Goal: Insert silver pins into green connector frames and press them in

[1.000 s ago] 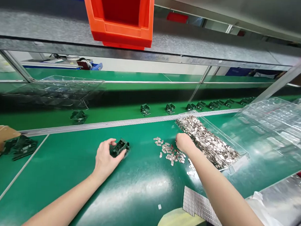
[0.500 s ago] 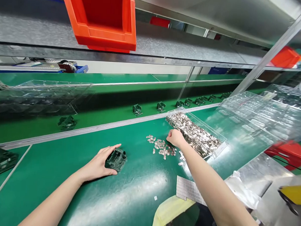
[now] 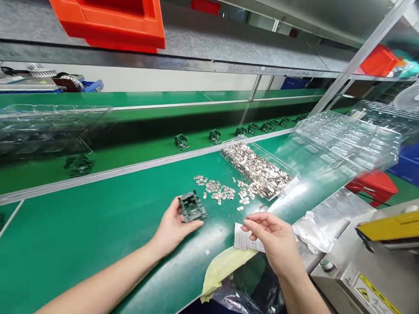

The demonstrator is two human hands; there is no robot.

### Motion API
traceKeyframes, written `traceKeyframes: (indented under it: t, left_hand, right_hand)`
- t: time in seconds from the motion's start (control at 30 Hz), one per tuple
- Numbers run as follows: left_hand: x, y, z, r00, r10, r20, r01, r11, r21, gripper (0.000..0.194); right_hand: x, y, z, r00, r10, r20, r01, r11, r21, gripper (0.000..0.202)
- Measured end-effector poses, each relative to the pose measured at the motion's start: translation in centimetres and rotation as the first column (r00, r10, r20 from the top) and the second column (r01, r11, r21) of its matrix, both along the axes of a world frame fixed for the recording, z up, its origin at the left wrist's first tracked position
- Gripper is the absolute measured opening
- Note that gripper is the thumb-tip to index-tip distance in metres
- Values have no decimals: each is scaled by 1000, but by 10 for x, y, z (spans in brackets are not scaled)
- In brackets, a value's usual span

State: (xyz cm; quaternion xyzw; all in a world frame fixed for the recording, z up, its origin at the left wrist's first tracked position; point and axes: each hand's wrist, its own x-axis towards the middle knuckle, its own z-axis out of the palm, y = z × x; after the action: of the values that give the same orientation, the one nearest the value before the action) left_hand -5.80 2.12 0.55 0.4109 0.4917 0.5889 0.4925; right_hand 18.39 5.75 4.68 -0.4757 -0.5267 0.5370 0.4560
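Note:
Gripped between thumb and fingers of my left hand (image 3: 176, 227) is a dark green plastic part (image 3: 192, 207), tilted above the green work surface (image 3: 124, 236). My right hand (image 3: 270, 234) is pinched at the fingertips, just right of that part; what it holds is too small to make out. Small metal pieces (image 3: 219, 191) lie loose beyond both hands. Behind them stands a clear tray (image 3: 291, 183) full of the same kind of pieces. Under my right fingertips is a ribbed grey strip stack (image 3: 243, 238).
Similar green parts (image 3: 215, 136) stand in a row on the belt (image 3: 144, 154) beyond the metal rail. Clear blister trays (image 3: 347, 139) are at right, near a machine (image 3: 373, 282). A lined bin (image 3: 249, 291) sits at the front edge. An orange bin (image 3: 111, 20) overhangs above.
My left hand has lifted the green part and moved it right. My right hand has come back from the loose metal pieces toward the front edge. The view has shifted right.

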Motion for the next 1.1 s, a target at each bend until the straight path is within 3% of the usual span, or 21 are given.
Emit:
traceKeyframes:
  t: [0.1,0.17,0.27,0.37,0.53,0.83,1.1]
  left_hand:
    - [49,1,11,974,-167,152,162,986,43,56]
    - [70,-3,13,939,-272,212,260,962,82,58]
    - [81,-14,9,899,-390,200,378,921,97,57]
    - [81,-22,2,888,-439,135,434,898,63,52]
    - [79,-28,-1,884,-456,104,452,890,57,46]
    - [81,-29,-4,906,-424,-8,423,903,71,36]
    - [82,-30,1,932,-333,-147,347,934,84,25]
  right_hand:
    - [17,-25,-6,997,-72,-4,72,997,-12,29]
    - [25,-38,-7,994,-109,17,108,993,49,23]
    - [25,-52,-7,981,-179,70,163,968,190,14]
    - [16,-60,-9,971,-206,125,174,958,230,13]
    - [0,-64,-16,961,-181,207,129,961,243,8]
    - [-6,-68,-24,903,-281,325,149,914,377,7]
    - [-11,-71,-25,939,-256,230,177,933,314,5]
